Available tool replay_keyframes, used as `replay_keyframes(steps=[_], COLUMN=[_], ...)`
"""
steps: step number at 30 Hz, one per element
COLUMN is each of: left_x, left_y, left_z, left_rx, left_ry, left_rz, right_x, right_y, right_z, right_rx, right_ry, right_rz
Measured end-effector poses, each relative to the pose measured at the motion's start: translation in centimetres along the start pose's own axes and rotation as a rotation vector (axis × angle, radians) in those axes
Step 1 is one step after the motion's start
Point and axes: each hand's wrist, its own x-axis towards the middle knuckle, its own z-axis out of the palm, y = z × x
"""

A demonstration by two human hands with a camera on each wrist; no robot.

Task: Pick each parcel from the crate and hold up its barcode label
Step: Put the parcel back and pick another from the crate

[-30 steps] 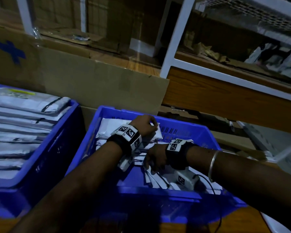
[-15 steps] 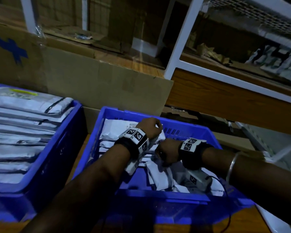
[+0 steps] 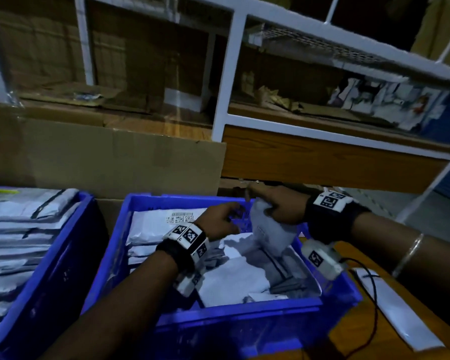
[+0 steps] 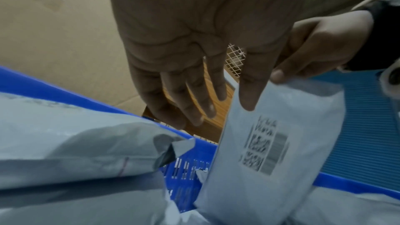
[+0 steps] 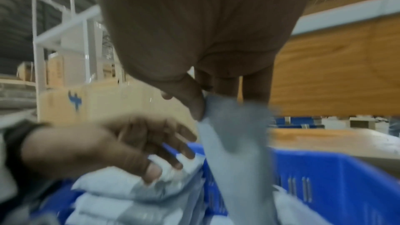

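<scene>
Now our right hand (image 3: 278, 209) has lifted one parcel (image 3: 272, 229) up out of the crate (image 3: 244, 315).
We pinch its soft, light top edge; our left hand (image 3: 218, 219) is loose, holding nothing.

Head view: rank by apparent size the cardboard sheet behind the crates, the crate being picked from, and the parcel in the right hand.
1. cardboard sheet, though partly cut off at the frame's left edge
2. crate
3. parcel, smallest, pinched by the right hand

Two blue crates (image 3: 130, 245) (image 3: 37, 268), one parcel (image 3: 270, 229) in my right hand (image 3: 278, 206), one loose on the table (image 3: 395, 307); stacked parcels too many to count.
</scene>
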Motion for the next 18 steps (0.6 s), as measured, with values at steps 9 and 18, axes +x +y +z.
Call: replay_keyframes(steps=[9,18], left_x=[1.3,3.8], left_y=[-0.3,4.4], left_z=[0.6,2.6], left_rx=[-0.015,-0.092], left_ry=[-0.069,0.086], left_rz=[-0.074,-0.023], right_x=[-1.9,-2.9], right_y=[3.0,6.2], right_z=[-2.9,-4.3], right_rx=[-0.004,0.074], right_ry=[0.024,0.124], right_rz=[0.075,-0.187])
